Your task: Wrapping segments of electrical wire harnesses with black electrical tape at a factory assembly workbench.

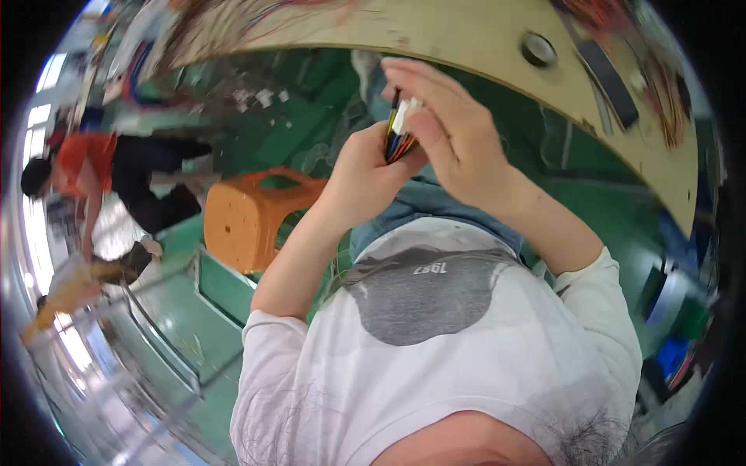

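Just below the curved front edge of the wooden worktop, the person's two hands meet in the air over their lap. The left hand is curled into a loose fist around a bundle of coloured wires, black, red, yellow and blue strands showing between the fingers. The right hand comes over the top, its fingers pressed together and pinching a small white connector at the upper end of the bundle. Both hands touch each other around the bundle. On the green floor to the person's left stands an orange plastic stool. Further left, another person in an orange top bends low.
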Action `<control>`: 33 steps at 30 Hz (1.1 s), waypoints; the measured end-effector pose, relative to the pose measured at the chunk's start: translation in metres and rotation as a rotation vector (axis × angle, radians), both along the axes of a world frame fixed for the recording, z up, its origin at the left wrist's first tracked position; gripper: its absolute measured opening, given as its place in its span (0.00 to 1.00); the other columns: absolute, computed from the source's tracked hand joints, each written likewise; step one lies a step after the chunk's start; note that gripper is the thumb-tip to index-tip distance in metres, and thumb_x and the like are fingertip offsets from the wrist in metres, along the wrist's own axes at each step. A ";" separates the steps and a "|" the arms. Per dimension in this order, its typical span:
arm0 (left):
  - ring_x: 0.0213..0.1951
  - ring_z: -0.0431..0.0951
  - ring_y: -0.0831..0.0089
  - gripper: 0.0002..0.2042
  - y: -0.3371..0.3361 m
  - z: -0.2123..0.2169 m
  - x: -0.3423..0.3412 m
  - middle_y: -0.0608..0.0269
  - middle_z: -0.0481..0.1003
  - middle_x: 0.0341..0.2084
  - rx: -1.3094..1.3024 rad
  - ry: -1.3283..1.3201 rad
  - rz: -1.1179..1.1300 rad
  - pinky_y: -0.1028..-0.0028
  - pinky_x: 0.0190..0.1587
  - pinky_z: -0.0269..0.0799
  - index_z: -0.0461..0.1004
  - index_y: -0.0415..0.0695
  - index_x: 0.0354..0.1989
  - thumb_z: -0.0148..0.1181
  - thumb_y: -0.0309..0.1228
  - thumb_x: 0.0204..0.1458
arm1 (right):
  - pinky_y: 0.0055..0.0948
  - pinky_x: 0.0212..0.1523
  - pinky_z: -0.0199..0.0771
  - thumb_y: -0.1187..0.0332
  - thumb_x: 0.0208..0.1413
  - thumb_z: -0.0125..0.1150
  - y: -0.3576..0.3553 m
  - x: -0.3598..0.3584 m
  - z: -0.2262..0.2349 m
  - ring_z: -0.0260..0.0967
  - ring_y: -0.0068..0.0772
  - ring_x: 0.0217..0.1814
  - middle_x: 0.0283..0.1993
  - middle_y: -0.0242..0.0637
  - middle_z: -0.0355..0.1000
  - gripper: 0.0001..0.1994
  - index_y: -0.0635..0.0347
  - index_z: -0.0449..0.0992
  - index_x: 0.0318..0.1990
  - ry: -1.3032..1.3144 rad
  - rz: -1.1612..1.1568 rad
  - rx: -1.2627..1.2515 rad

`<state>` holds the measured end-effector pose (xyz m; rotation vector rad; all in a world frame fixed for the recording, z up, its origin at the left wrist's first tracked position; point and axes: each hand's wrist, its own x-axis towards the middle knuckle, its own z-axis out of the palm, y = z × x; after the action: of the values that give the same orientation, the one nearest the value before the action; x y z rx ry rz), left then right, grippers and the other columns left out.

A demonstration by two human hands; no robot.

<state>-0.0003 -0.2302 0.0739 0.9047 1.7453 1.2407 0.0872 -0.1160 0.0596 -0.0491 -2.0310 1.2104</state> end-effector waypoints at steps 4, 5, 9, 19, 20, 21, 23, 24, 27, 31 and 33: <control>0.23 0.59 0.85 0.10 -0.048 0.012 -0.026 0.73 0.65 0.18 0.008 0.024 0.334 0.80 0.24 0.57 0.66 0.37 0.28 0.57 0.31 0.46 | 0.28 0.48 0.61 0.67 0.55 0.44 -0.009 -0.043 0.042 0.64 0.35 0.47 0.47 0.42 0.66 0.16 0.66 0.65 0.48 -0.012 0.381 -0.285; 0.22 0.59 0.86 0.10 -0.061 0.016 -0.035 0.74 0.64 0.17 0.033 -0.011 0.411 0.81 0.23 0.56 0.67 0.38 0.28 0.57 0.31 0.46 | 0.27 0.51 0.59 0.66 0.55 0.43 -0.003 -0.054 0.065 0.63 0.33 0.49 0.47 0.41 0.66 0.17 0.67 0.63 0.50 0.017 0.475 -0.398; 0.15 0.55 0.88 0.09 -0.102 0.008 -0.050 0.78 0.59 0.14 0.094 -0.238 0.659 0.83 0.15 0.48 0.67 0.42 0.29 0.58 0.33 0.47 | 0.25 0.33 0.66 0.70 0.52 0.40 -0.064 -0.001 0.170 0.63 0.28 0.27 0.33 0.39 0.67 0.10 0.67 0.66 0.35 -0.016 0.522 -0.664; 0.13 0.52 0.89 0.07 -0.122 0.001 -0.047 0.78 0.57 0.13 0.247 -0.390 0.668 0.84 0.14 0.43 0.65 0.45 0.28 0.57 0.32 0.48 | 0.28 0.37 0.66 0.65 0.52 0.43 -0.055 0.028 0.177 0.64 0.33 0.33 0.36 0.41 0.68 0.13 0.67 0.68 0.35 0.223 0.742 -0.412; 0.13 0.52 0.89 0.07 -0.122 0.003 -0.049 0.78 0.57 0.13 0.258 -0.396 0.672 0.84 0.14 0.42 0.65 0.44 0.28 0.57 0.32 0.48 | 0.29 0.38 0.66 0.64 0.52 0.43 -0.056 0.024 0.178 0.64 0.34 0.33 0.37 0.42 0.68 0.14 0.68 0.68 0.35 0.232 0.747 -0.404; 0.13 0.52 0.89 0.07 -0.123 0.005 -0.050 0.78 0.57 0.13 0.270 -0.402 0.677 0.84 0.14 0.42 0.65 0.44 0.28 0.57 0.32 0.48 | 0.29 0.38 0.65 0.64 0.52 0.43 -0.058 0.020 0.179 0.65 0.34 0.34 0.37 0.42 0.68 0.14 0.68 0.68 0.35 0.234 0.755 -0.397; 0.12 0.52 0.90 0.07 -0.124 0.009 -0.052 0.78 0.57 0.13 0.285 -0.386 0.683 0.84 0.14 0.42 0.65 0.44 0.28 0.56 0.32 0.49 | 0.30 0.39 0.65 0.63 0.52 0.44 -0.061 0.010 0.179 0.65 0.35 0.35 0.38 0.42 0.68 0.15 0.68 0.69 0.35 0.231 0.784 -0.389; 0.12 0.52 0.90 0.07 -0.125 0.012 -0.052 0.78 0.58 0.13 0.289 -0.365 0.685 0.84 0.14 0.42 0.65 0.44 0.28 0.56 0.31 0.49 | 0.30 0.39 0.65 0.62 0.52 0.44 -0.063 0.007 0.179 0.65 0.35 0.36 0.38 0.43 0.68 0.15 0.68 0.69 0.35 0.225 0.798 -0.382; 0.17 0.54 0.89 0.09 -0.125 0.022 -0.054 0.78 0.60 0.16 0.276 -0.256 0.635 0.84 0.18 0.47 0.67 0.42 0.30 0.57 0.34 0.48 | 0.31 0.41 0.65 0.61 0.52 0.45 -0.064 0.007 0.177 0.65 0.37 0.37 0.39 0.43 0.68 0.16 0.68 0.69 0.36 0.213 0.833 -0.370; 0.21 0.56 0.89 0.10 -0.125 0.033 -0.054 0.78 0.61 0.18 0.281 -0.252 0.627 0.84 0.22 0.51 0.68 0.40 0.32 0.58 0.34 0.48 | 0.33 0.42 0.65 0.59 0.52 0.46 -0.060 0.001 0.181 0.66 0.39 0.40 0.40 0.44 0.68 0.18 0.68 0.70 0.36 0.223 0.876 -0.350; 0.21 0.56 0.89 0.08 -0.126 0.043 -0.054 0.78 0.61 0.18 0.306 -0.234 0.625 0.85 0.22 0.52 0.68 0.41 0.32 0.56 0.31 0.48 | 0.33 0.43 0.64 0.58 0.52 0.47 -0.061 -0.012 0.190 0.66 0.40 0.41 0.41 0.45 0.68 0.19 0.69 0.70 0.36 0.256 0.911 -0.288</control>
<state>-0.0539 -0.3558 0.1164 0.3438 1.7277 1.9710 0.0755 -0.1771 0.2499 0.9293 -1.6472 1.9204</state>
